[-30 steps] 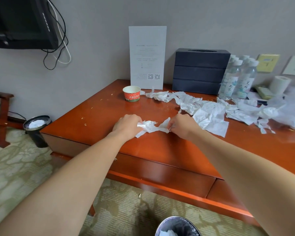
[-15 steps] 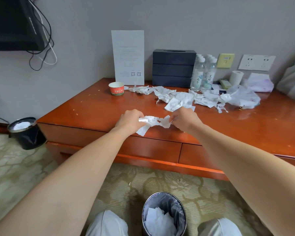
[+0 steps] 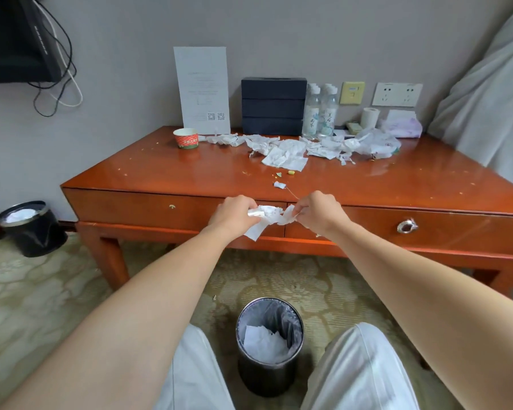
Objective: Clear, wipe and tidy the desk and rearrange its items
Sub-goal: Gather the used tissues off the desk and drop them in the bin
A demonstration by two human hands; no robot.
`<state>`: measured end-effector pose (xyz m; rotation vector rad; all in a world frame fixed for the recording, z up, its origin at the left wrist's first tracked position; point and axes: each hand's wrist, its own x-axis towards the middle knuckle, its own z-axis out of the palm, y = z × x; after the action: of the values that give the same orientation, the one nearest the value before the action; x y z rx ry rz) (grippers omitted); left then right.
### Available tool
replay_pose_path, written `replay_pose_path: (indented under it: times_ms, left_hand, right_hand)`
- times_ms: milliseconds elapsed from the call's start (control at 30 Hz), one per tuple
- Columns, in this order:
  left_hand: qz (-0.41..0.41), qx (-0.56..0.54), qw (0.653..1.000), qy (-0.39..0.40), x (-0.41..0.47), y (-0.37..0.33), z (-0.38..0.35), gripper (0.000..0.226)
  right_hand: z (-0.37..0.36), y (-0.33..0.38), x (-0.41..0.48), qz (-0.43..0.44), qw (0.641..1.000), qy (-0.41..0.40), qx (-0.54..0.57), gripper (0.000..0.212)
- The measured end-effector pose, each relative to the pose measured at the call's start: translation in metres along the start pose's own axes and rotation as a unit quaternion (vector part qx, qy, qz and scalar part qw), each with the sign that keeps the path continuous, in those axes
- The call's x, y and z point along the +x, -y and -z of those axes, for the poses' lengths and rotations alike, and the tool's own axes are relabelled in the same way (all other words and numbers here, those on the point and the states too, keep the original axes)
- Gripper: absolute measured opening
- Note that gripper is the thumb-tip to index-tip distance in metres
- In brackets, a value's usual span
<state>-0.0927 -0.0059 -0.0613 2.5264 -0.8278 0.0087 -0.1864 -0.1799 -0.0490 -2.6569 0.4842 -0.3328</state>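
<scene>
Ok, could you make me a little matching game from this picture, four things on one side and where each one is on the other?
1 paper cup
2 crumpled paper
3 nearest bin
4 water bottles

a on the floor between the knees
b held by left hand and right hand
c just right of the dark box
d on the desk, by the white sign

Pairs: 1-d, 2-b, 3-a, 4-c

Top left on the wall, a dark TV (image 3: 15, 39), black and white cables (image 3: 57, 84) dangling below it. Yellow switch plate (image 3: 351, 92) just beside a white socket (image 3: 397, 94). Black bin (image 3: 33, 232) on the patterned carpet (image 3: 42, 291) (something white inside). Grey fabric (image 3: 486, 99) drapes far right.
</scene>
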Motion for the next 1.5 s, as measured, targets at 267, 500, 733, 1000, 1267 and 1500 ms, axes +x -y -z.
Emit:
replay_pose_path:
  times_ms: [267,500,733,1000,1267,1500]
  left_hand:
    - [0.023,-0.018,0.998,0.048,-0.038,0.025,-0.067,0.031]
    - [0.064,-0.02,0.993,0.101,-0.033,0.057,-0.134,0.027]
    - [0.105,-0.026,0.98,0.169,-0.026,0.09,-0.2,0.03]
    - [0.165,-0.031,0.958,0.231,-0.015,0.122,-0.251,0.027]
    - [0.165,-0.065,0.933,0.313,-0.001,0.134,-0.29,0.067]
    - [0.127,-0.042,0.941,0.312,0.009,0.137,-0.286,0.066]
  right_hand:
    - [-0.058,-0.031,-0.044,-0.043,0.997,0.057,0.016,0.025]
    - [-0.127,-0.064,-0.043,-0.089,0.988,0.119,0.027,0.029]
    - [-0.198,-0.098,-0.031,-0.119,0.973,0.196,0.033,0.028]
    - [-0.252,-0.117,-0.008,-0.124,0.961,0.241,0.056,0.024]
    - [-0.276,-0.138,0.001,-0.138,0.946,0.293,0.026,0.05]
    - [-0.275,-0.134,0.007,-0.143,0.937,0.316,0.033,0.04]
